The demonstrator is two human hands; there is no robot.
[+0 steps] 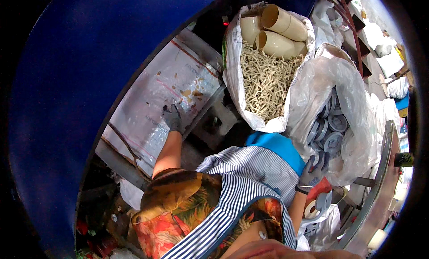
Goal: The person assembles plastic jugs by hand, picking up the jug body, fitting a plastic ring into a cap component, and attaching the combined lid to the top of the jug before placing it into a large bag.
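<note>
Striped apron cloth (250,178) is seen nearest, over a floral sleeve. The gloved right hand (313,171) is curled at the mouth of a clear plastic bag (313,89), and grey round plastic discs (330,129) are touched; whether one is gripped cannot be told. The gloved left hand (173,118) is laid flat, fingers spread, on a plastic-wrapped panel (165,93). Farther off, a white woven sack (234,75) is filled with pale pegs and cardboard tubes (279,28).

Bright, even light is falling on the right and far side, glaring off the clear plastic bag (353,120) and the white sack (232,57). The left is sinking into dark shadow, and straight edges are bending toward the black, blurred rim.
</note>
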